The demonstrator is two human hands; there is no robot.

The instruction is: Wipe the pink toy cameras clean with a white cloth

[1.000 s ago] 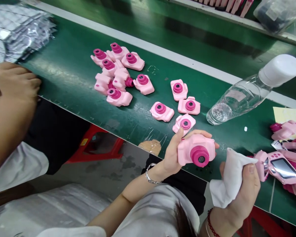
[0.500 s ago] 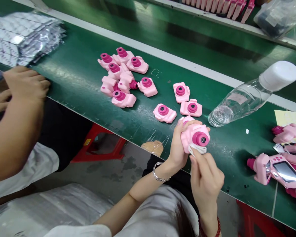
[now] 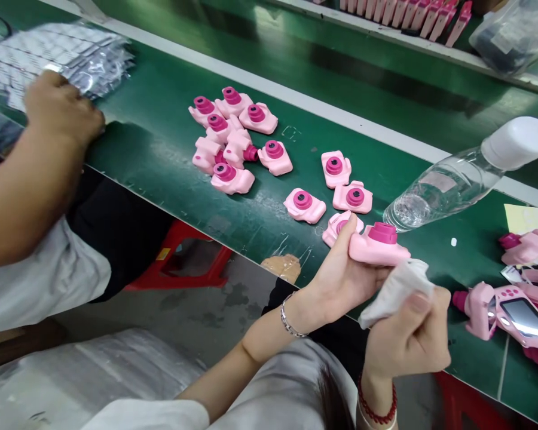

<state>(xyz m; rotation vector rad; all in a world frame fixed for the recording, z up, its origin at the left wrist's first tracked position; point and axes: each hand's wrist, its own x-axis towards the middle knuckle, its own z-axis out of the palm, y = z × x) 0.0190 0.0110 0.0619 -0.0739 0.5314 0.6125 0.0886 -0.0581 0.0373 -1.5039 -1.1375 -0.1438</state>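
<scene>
My left hand grips a pink toy camera by its left end, lens turned upward, above the near edge of the green belt. A white cloth is pinched in my right hand, and its tip touches the camera's underside. Just behind the held camera lie three loose pink cameras, with another partly hidden by my thumb. A heap of several more pink cameras sits farther left on the belt.
A clear plastic bottle with a white cap lies on the belt at right. Finished pink cameras with screens pile at the right edge. A co-worker's hand rests on silver foil packets at far left. A red stool stands under the belt.
I have tipped the camera so that its lens faces up instead of toward me. My right hand with the cloth has slid from the camera's front to below its right end. The co-worker's hand moved onto the packets.
</scene>
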